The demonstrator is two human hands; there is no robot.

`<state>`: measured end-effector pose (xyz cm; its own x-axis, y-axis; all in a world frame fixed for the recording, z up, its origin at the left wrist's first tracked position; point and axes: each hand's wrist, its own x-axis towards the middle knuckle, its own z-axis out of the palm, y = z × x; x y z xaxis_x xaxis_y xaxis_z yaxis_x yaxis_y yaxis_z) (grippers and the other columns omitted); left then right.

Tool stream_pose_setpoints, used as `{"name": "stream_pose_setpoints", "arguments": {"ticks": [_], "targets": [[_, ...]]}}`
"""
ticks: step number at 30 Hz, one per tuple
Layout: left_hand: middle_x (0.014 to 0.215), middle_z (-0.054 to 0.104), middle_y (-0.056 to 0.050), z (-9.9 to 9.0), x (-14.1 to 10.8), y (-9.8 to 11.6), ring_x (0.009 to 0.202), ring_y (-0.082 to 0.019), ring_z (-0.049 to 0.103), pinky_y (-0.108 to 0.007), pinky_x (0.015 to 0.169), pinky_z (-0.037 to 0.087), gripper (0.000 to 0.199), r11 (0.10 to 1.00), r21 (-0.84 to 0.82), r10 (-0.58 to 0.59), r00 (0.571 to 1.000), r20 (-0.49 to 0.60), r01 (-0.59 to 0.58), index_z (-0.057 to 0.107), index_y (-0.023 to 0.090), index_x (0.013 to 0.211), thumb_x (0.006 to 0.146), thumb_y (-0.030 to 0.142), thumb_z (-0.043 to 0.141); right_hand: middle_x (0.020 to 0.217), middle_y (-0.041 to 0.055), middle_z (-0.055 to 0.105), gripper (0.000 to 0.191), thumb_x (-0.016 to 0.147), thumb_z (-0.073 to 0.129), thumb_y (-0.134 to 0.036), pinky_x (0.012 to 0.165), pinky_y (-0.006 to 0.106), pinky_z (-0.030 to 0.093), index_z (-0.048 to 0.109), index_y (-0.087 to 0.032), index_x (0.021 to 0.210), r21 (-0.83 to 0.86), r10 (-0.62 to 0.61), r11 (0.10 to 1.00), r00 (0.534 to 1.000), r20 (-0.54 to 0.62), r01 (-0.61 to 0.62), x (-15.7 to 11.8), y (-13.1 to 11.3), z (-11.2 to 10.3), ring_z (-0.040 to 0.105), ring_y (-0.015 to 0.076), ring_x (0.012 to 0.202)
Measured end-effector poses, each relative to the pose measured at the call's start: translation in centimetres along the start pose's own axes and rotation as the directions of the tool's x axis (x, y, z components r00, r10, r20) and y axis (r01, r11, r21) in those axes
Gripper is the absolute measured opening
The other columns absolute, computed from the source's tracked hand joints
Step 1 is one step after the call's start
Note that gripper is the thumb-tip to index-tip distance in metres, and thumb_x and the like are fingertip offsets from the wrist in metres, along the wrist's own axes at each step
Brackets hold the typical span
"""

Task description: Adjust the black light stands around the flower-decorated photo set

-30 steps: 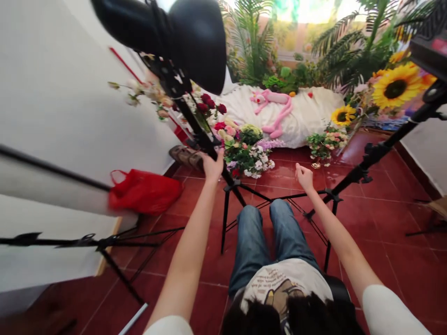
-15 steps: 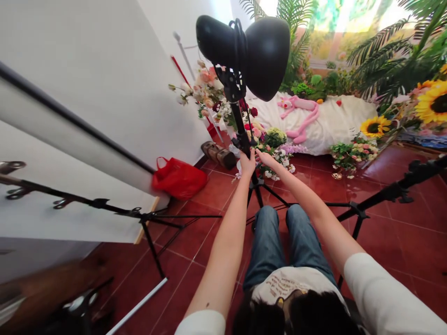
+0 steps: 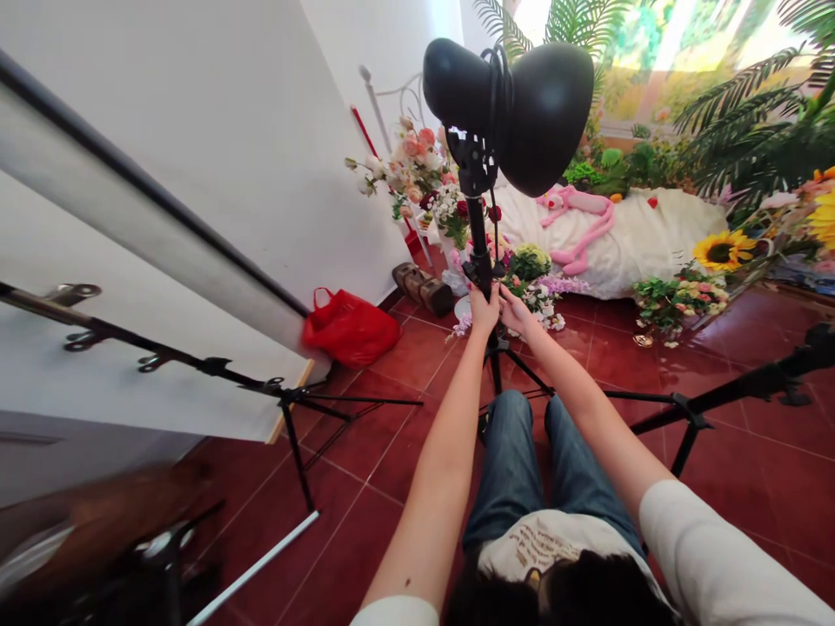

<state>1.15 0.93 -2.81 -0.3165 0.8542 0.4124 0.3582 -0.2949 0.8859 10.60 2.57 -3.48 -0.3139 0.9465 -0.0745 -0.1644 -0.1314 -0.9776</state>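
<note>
In front of me stands a black light stand (image 3: 478, 230), topped by a black lamp head (image 3: 551, 113) with its cable coiled around the middle. My left hand (image 3: 484, 310) is wrapped around the pole just below a clamp collar (image 3: 481, 268). From the other side my right hand (image 3: 515, 313) closes on the pole at the same height, close against the left one. The fingertips of both hands are partly hidden. Below them the stand's tripod legs (image 3: 530, 372) spread over the floor near my knees.
Left are a backdrop stand (image 3: 215, 369) with clips, a red bag (image 3: 353, 329) and a white tube (image 3: 254, 567). A second black stand (image 3: 737, 396) leans in at right. Flowers (image 3: 421, 165) and a white cloth (image 3: 652, 243) with a pink plush toy (image 3: 584, 228) lie beyond.
My right hand has closed in on the pole from its more outstretched pose. The left keeps its hold. The view has shifted, so the scene sits farther right.
</note>
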Motion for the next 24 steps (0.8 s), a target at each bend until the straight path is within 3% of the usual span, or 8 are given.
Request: {"name": "stream_pose_setpoints", "arguments": {"ticks": [2,4,7,9,13,17,20,24], "targets": [[0.126,0.066,-0.020,0.0,-0.1,0.2,0.126,-0.024,0.061,-0.038,0.114,0.041,0.047,1.000,-0.007,-0.001,1.000,0.002,0.001,0.055,0.015,0.117,0.091,0.054,0.055,0.081,0.0024,0.072,0.029,0.092,0.051,-0.047,0.074,0.029,0.052,0.065,-0.022,0.090,0.129,0.073,0.988,0.995,0.075,-0.082,0.1,0.0,-0.7,0.064,0.0162,0.075],[0.127,0.065,-0.020,0.0,-0.1,0.3,0.126,-0.024,0.061,-0.038,0.114,0.041,0.048,1.000,-0.015,0.002,1.000,0.000,-0.002,0.054,0.015,0.119,0.091,0.055,0.055,0.069,-0.0027,0.065,0.019,0.089,0.058,-0.039,0.064,0.024,0.049,0.066,-0.022,0.089,0.193,0.115,0.973,0.992,0.052,-0.123,0.5,-0.6,-1.8,0.056,0.0122,0.061],[0.128,0.065,-0.019,0.0,-0.2,0.4,0.124,-0.025,0.061,-0.038,0.113,0.042,0.048,1.000,-0.020,0.000,1.000,-0.007,0.000,0.054,0.017,0.119,0.091,0.056,0.055,0.055,-0.0083,0.053,0.006,0.083,0.065,-0.026,0.051,0.018,0.036,0.067,-0.020,0.083,0.014,0.040,0.999,0.998,-0.057,-0.039,1.3,-2.3,-3.4,0.040,0.0076,0.048],[0.127,0.065,-0.019,0.0,-0.2,0.3,0.125,-0.024,0.061,-0.037,0.112,0.042,0.049,1.000,-0.019,-0.004,1.000,-0.008,0.004,0.053,0.016,0.119,0.091,0.056,0.056,0.051,-0.0075,0.050,0.010,0.083,0.066,-0.024,0.048,0.019,0.032,0.066,-0.019,0.075,-0.194,-0.049,0.980,0.997,-0.066,0.035,1.9,-3.5,-3.7,0.037,0.0072,0.046],[0.128,0.064,-0.020,0.0,-0.2,-0.2,0.128,-0.025,0.059,-0.038,0.114,0.041,0.051,1.000,-0.017,0.007,1.000,-0.005,-0.007,0.052,0.015,0.123,0.091,0.055,0.056,0.045,-0.0019,0.048,0.037,0.087,0.058,-0.023,0.055,0.024,0.038,0.052,-0.019,0.051,-0.565,-0.083,0.825,0.994,-0.067,0.031,2.9,-5.0,-2.4,0.041,0.0104,0.046],[0.127,0.065,-0.019,0.2,0.1,-1.0,0.125,-0.025,0.061,-0.040,0.113,0.042,0.048,0.998,-0.022,0.058,0.998,-0.015,-0.059,0.053,0.016,0.120,0.093,0.055,0.053,0.061,0.0038,0.062,0.027,0.080,0.058,-0.014,0.074,0.029,0.045,0.054,-0.018,0.054,-0.704,-0.169,0.706,0.984,-0.056,0.081,3.5,-5.0,-1.0,0.056,0.0165,0.064],[0.120,0.068,-0.019,0.4,0.3,-1.6,0.118,-0.025,0.065,-0.040,0.109,0.046,0.048,0.997,-0.001,0.081,0.996,-0.026,-0.081,0.055,0.015,0.115,0.093,0.058,0.051,0.070,0.0042,0.065,0.019,0.081,0.054,-0.019,0.076,0.028,0.046,0.056,-0.017,0.062,-0.691,-0.189,0.709,0.982,0.008,0.142,3.5,-4.8,-0.9,0.056,0.0161,0.070],[0.114,0.070,-0.017,0.7,0.5,-2.1,0.113,-0.026,0.067,-0.042,0.106,0.049,0.048,0.995,0.025,0.096,0.994,-0.054,-0.094,0.056,0.016,0.112,0.093,0.059,0.050,0.062,-0.0009,0.054,0.020,0.083,0.051,-0.026,0.067,0.025,0.043,0.049,-0.019,0.064,-0.614,-0.200,0.768,0.979,0.040,0.182,3.2,-4.1,-1.2,0.046,0.0130,0.065]]}}
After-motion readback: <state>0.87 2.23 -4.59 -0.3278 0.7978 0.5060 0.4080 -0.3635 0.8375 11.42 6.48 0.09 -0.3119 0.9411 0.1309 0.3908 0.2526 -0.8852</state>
